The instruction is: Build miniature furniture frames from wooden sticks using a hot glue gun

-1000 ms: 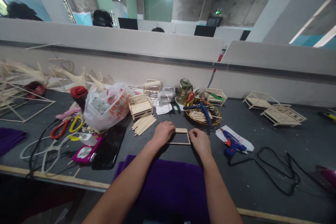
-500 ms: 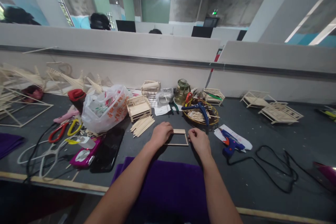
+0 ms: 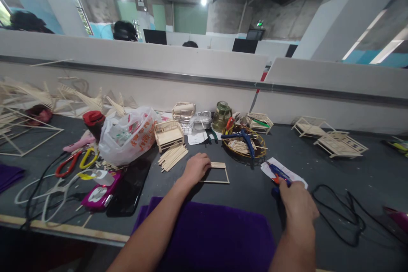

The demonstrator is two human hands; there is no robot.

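A small rectangular frame of thin wooden sticks [image 3: 228, 175] lies flat on the dark table, several sticks side by side along its far edge. My left hand [image 3: 196, 167] is closed on its left end, and the fingers hide that part. Off to the right, my right hand [image 3: 296, 202] is at the blue hot glue gun [image 3: 282, 174], its fingers curled at the grip and orange trigger. The gun's nozzle end rests over a white sheet of paper [image 3: 298, 177]. Beyond my left hand is a pile of loose wooden sticks [image 3: 173, 157].
A wicker basket [image 3: 262, 153] holds sticks and a blue tool. Small stick-built furniture models [image 3: 341, 142] stand along the back. On the left are a plastic bag [image 3: 127, 136], a black phone [image 3: 129, 191] and cables. Purple cloth [image 3: 204, 236] lies in front; a black cord [image 3: 347, 216] loops at right.
My right hand has left the stick frame and moved right to the glue gun. My left hand stays at the frame's left end. The view has tilted slightly up.
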